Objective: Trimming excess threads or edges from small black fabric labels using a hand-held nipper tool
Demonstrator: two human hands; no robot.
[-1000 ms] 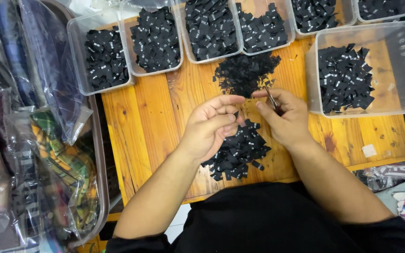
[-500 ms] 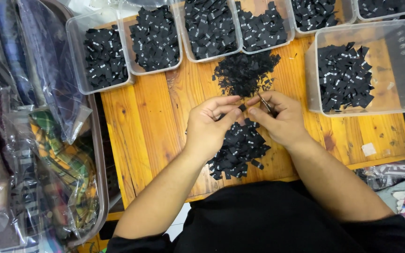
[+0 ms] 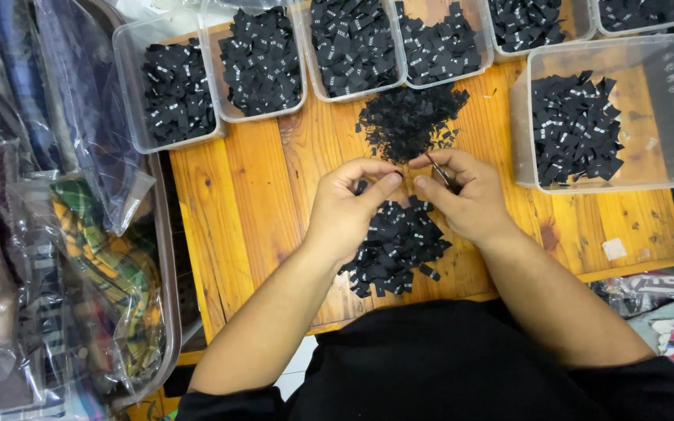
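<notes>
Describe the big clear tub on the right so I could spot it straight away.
On the wooden table, a row of small clear tubs lines the far edge. The big tub sits alone at the right end, beyond the right hand. It is much wider than the others, with its black labels heaped to one side.

Bright even light, sharp focus.

Labels [image 3: 396, 245], centre pile: black, small white marks. Scraps [image 3: 409, 118], upper centre heap: plain black. Bins [image 3: 133, 93], across the top and at right: clear plastic, filled with black white-marked labels. Table [image 3: 255, 203]: orange-brown wood, visible grain, darker knots. Sticker [image 3: 614, 249], lower right of table: white. Cloth [image 3: 107, 257], bagged at left: green, yellow and orange plaid. Cloth at upper left [image 3: 79, 86]: dark blue. Shirt [image 3: 446, 366], bottom centre: black. Snips [image 3: 440, 173]: silver metal.
</notes>
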